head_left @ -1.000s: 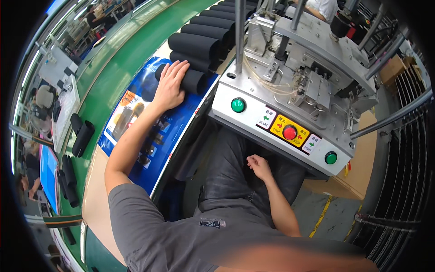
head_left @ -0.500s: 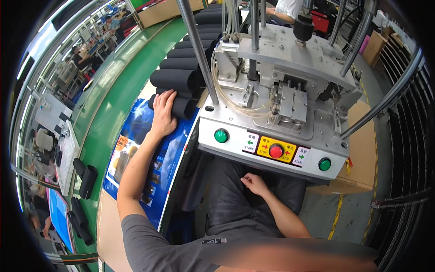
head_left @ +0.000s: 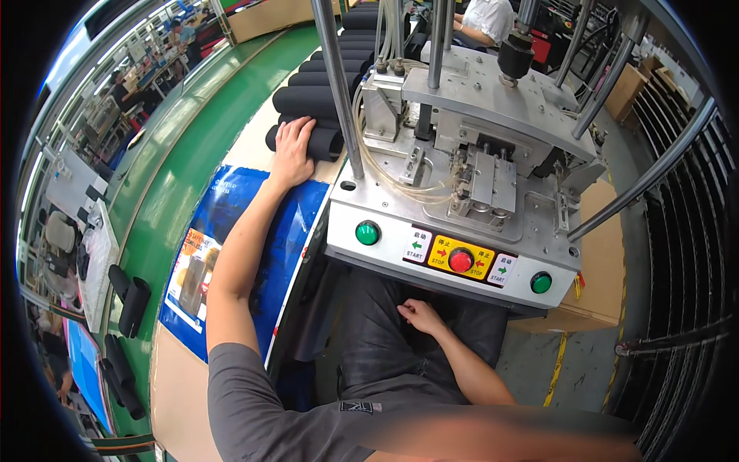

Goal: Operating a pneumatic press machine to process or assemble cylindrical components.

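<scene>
Grey floor (head_left: 526,368) with yellow lines (head_left: 556,368), a dark slatted rack (head_left: 677,239) at far right

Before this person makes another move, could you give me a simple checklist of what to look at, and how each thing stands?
1. Left hand on the nearest black tube: ok, it lies over it.
2. Firm grip by that hand's fingers: cannot tell, their undersides are hidden.
3. Right hand away from the machine: ok, it is over the dark trousers, below the front panel.
4. Red button uncovered: ok, nothing lies over it.
5. Both green buttons uncovered: ok.
6. Machine powered: cannot tell from this picture.
</scene>
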### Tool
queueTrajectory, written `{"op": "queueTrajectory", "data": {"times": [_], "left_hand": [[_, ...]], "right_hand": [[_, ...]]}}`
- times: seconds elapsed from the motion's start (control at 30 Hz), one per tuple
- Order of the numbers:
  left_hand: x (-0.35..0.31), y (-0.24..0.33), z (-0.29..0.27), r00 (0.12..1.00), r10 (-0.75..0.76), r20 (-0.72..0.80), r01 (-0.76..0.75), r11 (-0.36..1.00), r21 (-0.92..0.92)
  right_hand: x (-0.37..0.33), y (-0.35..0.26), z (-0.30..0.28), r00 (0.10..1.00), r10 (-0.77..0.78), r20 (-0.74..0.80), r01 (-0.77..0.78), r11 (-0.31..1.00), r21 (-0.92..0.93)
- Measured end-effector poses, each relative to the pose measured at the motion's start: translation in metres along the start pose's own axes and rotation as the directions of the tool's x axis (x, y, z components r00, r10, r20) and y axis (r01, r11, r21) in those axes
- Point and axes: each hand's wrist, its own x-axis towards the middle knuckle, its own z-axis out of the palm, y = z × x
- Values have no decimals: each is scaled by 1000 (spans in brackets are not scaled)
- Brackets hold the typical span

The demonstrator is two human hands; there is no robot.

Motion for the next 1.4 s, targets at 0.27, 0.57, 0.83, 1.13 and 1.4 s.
{"op": "queueTrajectory", "data": {"times": [0.27, 0.57, 0.83, 1.13, 1.4], "left_hand": [[27, -16, 39, 999, -30, -32, 32, 999, 40], [31, -5, 40, 993, -51, -108, 56, 998, 41], [2, -8, 21, 941, -158, -300, 194, 976, 96], [-197, -78, -181, 934, -286, -215, 355, 820, 450], [-375, -166, -389, 437, -897, -66, 544, 205, 814]], "right_hand": [[5, 1, 0, 998, 24, 52, -25, 1000, 13], [14, 17, 4, 997, 59, 53, -63, 995, 75], [19, 20, 7, 997, 52, 59, -57, 994, 89], [1, 7, -3, 996, -39, 80, 36, 999, 33], [4, 10, -4, 995, -35, 90, 38, 999, -32]]}}
